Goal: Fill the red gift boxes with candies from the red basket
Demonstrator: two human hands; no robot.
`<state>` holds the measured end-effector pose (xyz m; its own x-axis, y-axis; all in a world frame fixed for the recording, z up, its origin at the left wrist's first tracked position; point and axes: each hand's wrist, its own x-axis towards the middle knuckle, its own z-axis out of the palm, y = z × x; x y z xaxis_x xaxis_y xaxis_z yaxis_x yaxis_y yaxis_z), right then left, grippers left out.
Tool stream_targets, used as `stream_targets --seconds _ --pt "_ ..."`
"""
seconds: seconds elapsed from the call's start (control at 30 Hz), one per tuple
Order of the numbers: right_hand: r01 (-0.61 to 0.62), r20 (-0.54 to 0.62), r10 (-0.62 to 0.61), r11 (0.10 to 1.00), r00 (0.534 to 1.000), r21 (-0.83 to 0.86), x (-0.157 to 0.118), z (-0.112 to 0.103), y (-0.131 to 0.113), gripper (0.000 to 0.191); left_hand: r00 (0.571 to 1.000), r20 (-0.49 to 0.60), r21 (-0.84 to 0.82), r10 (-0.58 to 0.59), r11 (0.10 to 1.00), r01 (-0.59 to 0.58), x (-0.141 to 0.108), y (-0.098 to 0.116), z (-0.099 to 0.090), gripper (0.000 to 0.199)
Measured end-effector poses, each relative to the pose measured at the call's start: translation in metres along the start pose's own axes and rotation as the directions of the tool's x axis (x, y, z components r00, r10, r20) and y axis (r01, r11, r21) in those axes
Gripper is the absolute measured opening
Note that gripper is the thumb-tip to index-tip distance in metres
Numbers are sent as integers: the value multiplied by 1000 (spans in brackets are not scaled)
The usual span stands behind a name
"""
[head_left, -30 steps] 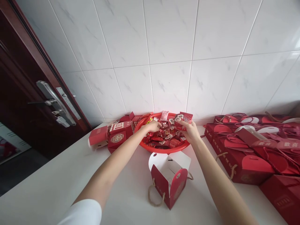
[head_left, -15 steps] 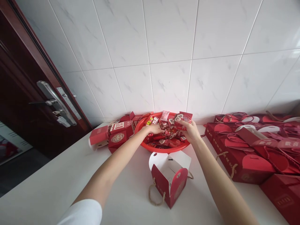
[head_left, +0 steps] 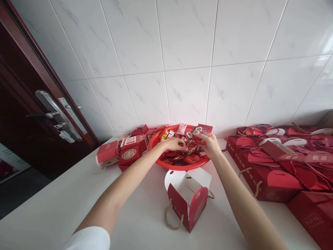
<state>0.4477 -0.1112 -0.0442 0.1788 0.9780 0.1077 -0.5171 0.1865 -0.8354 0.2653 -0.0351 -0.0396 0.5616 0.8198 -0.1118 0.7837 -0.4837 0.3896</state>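
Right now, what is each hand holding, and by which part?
The right hand grips a bunch of red packets by their lower edges. The left hand reaches into the red basket; its grasp cannot be told.

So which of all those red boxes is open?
The lone gift box nearest the camera, just in front of the red basket. Its white flaps stand up and its inside shows; the boxes stacked at right have their flaps closed.

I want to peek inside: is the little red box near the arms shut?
No, the little red box stands on the counter with its white flaps folded up and open.
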Motion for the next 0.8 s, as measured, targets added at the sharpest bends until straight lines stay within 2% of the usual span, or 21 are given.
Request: stream_targets --seconds 0.07,0.2,0.3,0.4,0.5,0.57,0.63,0.7,0.8 --pt "20 -41 -19 999 999 28 -1 1 -1 33 998 44 44 44 998 -46 2 -2 1 38" --pt "84 -147 -69 992 987 97 -1 1 -2 27 995 -96 165 -30 985 46 5 -10 2 28" --pt "99 -192 -77 989 978 107 0 2 -2 24 978 -191 215 82 976 -40 6 -11 2 7" --pt "96 -197 -75 991 977 97 0 2 -2 24 950 -221 251 220 954 -162 6 -5 3 22" --pt "96 -181 -80 992 980 83 -1 2 -2 23 923 -181 275 338 919 -283 6 5 6 27" --pt "97 -176 -82 992 981 80 -2 2 -2 23 900 -97 294 425 876 -382 6 11 9 29" --pt "95 -177 -79 992 981 84 -3 2 -2 24 888 9 308 459 844 -439 4 17 12 26" --pt "98 -179 -80 991 981 90 -3 2 -3 25 919 61 362 390 849 -384 3 20 13 20" --pt "101 -179 -83 990 980 93 -4 4 -3 25 986 42 481 164 861 -163 4 18 11 30"
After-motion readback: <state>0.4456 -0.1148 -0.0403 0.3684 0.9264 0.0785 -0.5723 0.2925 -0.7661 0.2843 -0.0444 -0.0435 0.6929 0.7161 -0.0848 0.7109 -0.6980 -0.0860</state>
